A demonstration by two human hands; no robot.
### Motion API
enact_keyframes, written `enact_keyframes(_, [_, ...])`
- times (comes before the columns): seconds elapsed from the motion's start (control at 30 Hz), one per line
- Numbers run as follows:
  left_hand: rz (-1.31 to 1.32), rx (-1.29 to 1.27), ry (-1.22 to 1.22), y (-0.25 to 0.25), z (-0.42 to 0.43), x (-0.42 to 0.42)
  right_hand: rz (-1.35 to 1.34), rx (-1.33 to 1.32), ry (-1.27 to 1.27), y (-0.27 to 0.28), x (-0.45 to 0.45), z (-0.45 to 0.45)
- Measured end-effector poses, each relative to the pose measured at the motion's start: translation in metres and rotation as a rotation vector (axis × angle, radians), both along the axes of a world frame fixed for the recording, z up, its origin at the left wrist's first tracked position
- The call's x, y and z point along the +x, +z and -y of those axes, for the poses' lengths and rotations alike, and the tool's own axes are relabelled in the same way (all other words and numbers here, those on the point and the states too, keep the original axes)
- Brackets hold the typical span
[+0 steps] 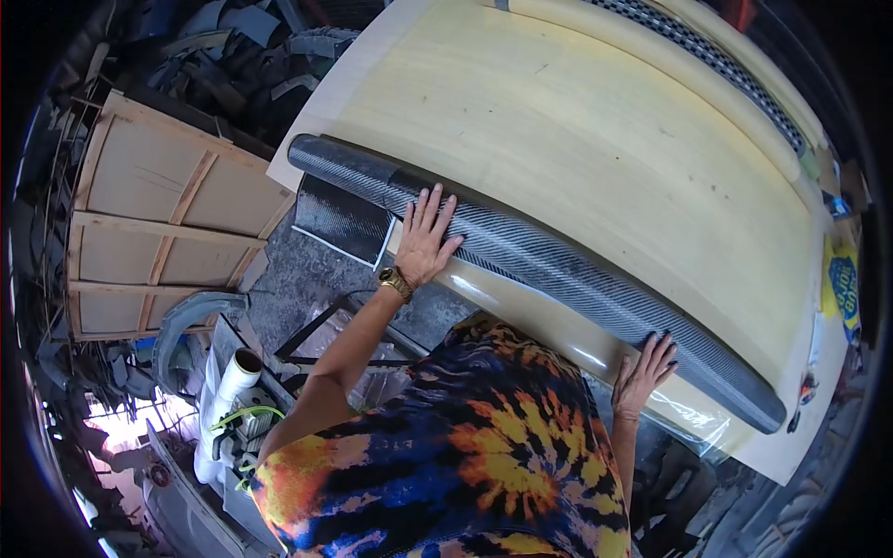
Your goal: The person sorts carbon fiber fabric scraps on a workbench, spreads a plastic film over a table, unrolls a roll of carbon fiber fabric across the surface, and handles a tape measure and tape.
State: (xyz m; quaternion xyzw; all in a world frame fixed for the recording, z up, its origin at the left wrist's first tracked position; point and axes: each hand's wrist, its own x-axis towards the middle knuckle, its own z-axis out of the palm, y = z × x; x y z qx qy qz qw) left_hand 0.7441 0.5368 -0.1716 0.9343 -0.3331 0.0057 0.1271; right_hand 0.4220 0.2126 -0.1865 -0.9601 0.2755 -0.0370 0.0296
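Note:
A long roll of dark woven fabric [558, 260] lies along the near edge of the pale work table [567, 112]. My left hand [426, 236], with a gold watch at the wrist, rests flat on the roll left of its middle, fingers spread. Toward the roll's right end, my right hand [642, 374] lies against its near side, fingers apart. From the roll's left part a flap of the dark fabric [342, 219] hangs below the table edge. Clear film [693, 417] shows under the roll's right end.
Pale rolls [670, 65] and a checkered roll [735, 70] lie at the table's far edge. A wood-framed panel [167, 223] leans at left. Near my left elbow stands a white tube [242, 367]. A yellow and blue bag [841, 284] is at the right edge.

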Motion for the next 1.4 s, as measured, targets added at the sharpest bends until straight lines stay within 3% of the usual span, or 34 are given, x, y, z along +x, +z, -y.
enact_keyframes(0.13, [0.068,0.001,0.045,0.008,0.003,0.009,-0.024,-0.012,-0.014,0.014,-0.007,0.012])
enact_keyframes(0.27, [0.238,-0.203,0.395,0.025,-0.037,0.058,0.015,0.049,-0.029,0.039,0.002,0.015])
enact_keyframes(0.37, [0.283,-0.593,0.687,-0.008,-0.098,0.081,-0.012,0.110,0.028,0.025,0.007,0.023])
enact_keyframes(0.4, [0.159,-0.866,0.761,-0.031,-0.129,0.092,-0.019,0.082,0.040,0.026,0.016,0.025])
enact_keyframes(0.5, [0.167,-0.905,0.999,-0.001,-0.143,0.074,0.016,-0.014,0.053,0.008,0.031,0.041])
enact_keyframes(0.57, [0.168,-0.901,0.997,-0.032,-0.192,0.093,0.019,-0.022,0.051,0.010,0.047,0.054])
enact_keyframes(0.7, [0.038,-0.960,0.942,-0.036,-0.193,0.123,0.066,-0.022,0.119,0.026,0.067,0.110])
enact_keyframes(0.73, [0.002,-0.888,0.947,-0.026,-0.187,0.133,0.056,0.002,0.083,0.039,0.071,0.117])
enact_keyframes(0.8, [-0.022,-0.777,0.915,-0.056,-0.199,0.181,0.002,0.166,0.048,0.000,0.074,0.135])
enact_keyframes(0.93, [-0.193,-0.673,0.657,-0.074,-0.194,0.254,-0.113,0.151,-0.187,-0.005,0.086,0.182])
enact_keyframes(0.97, [-0.423,-0.898,0.655,-0.028,-0.156,0.228,-0.079,0.121,-0.268,0.003,0.093,0.179])
enact_keyframes(1.0, [-0.415,-0.902,0.637,-0.041,-0.151,0.233,0.028,0.105,-0.255,0.008,0.100,0.177])
enact_keyframes(1.1, [-0.407,-0.813,0.571,-0.024,-0.128,0.230,0.211,0.003,-0.001,0.046,0.151,0.104])
enact_keyframes(1.13, [-0.413,-0.781,0.558,-0.026,-0.112,0.228,0.295,0.081,0.148,0.055,0.159,0.091])
enact_keyframes(1.23, [-0.385,-0.501,0.624,-0.022,-0.080,0.230,0.034,0.075,0.359,0.069,0.203,0.041])
enact_keyframes(1.27, [-0.443,-0.472,0.629,-0.012,-0.073,0.243,0.032,0.017,0.353,0.061,0.222,0.050])
enact_keyframes(1.37, [-0.517,-0.705,0.564,0.016,-0.050,0.247,0.074,-0.023,0.408,0.055,0.280,0.102])
enact_keyframes(1.4, [-0.421,-0.601,0.581,0.004,-0.058,0.252,0.035,-0.015,0.416,0.061,0.305,0.116])
